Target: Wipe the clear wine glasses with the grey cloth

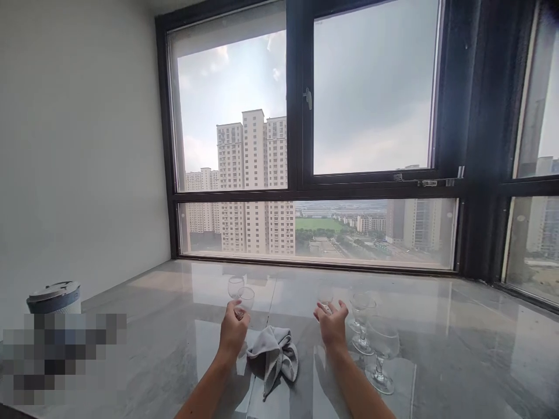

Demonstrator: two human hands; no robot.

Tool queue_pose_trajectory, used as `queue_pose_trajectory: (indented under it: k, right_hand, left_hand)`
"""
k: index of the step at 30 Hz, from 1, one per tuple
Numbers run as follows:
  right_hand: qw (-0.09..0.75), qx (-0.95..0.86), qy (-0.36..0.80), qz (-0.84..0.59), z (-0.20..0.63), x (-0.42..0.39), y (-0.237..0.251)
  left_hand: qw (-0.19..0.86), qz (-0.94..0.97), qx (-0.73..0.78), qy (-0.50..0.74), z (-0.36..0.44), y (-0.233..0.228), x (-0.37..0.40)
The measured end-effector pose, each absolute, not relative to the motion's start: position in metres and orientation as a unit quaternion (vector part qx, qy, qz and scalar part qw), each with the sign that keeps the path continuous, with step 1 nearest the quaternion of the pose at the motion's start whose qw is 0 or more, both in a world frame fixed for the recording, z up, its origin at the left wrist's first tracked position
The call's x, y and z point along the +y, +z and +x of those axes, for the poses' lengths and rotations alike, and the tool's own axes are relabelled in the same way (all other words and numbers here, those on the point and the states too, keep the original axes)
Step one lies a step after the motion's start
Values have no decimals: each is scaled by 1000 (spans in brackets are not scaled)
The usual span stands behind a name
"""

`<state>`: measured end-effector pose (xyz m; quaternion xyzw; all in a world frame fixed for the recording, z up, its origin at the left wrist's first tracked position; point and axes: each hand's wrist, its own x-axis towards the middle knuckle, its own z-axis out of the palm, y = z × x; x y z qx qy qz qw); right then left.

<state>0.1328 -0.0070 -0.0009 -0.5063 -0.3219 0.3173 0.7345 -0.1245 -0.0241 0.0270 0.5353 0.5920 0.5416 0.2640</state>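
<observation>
Glossy marble counter, dark-framed window, white wall, towers outside

Each hand, left and right, holds a small glass.

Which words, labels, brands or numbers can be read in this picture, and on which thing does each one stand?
None can be read.
The glasses, cloth, grey tub and window frame show no text.
The blurred patch at lower left cannot be read.
</observation>
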Motion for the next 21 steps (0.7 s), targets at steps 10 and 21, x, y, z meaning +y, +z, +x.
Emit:
queue_pose_trajectory:
  k: [10,21]
  right_hand:
    - [633,-527,48,-565,89,-49,19]
    - [322,-800,162,-480,76,-64,9]
  left_hand:
    - [151,648,585,464,-117,16,-21]
    - [127,679,588,421,-118,9,-19]
